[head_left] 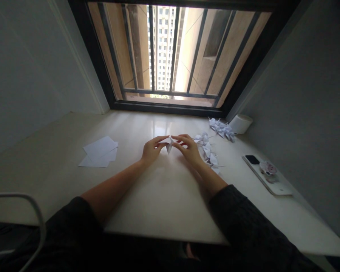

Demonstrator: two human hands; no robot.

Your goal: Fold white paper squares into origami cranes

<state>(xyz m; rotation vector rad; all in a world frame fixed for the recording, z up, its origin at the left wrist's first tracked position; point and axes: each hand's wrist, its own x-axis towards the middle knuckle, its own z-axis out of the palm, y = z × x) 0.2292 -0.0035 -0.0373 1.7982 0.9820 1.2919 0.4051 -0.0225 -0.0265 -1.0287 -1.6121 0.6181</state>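
Above the middle of the white sill, a small piece of folded white paper (169, 143) is held between both hands, one point of it facing down. My left hand (152, 150) pinches its left side with thumb and fingers. On the other side my right hand (189, 148) grips it the same way, fingertips close to the left ones. Just right of my right hand lies a row of folded paper pieces (208, 151) with pointed tips. Flat sheets of white paper (99, 152) overlap in a loose stack at the left.
A second cluster of folded paper pieces (223, 129) lies by a white cylinder on its side, perhaps a paper roll (240, 124). A phone (266, 174) with a round grip rests at the right wall. A barred window (170, 107) stands behind; a white cable (36, 211) loops at lower left.
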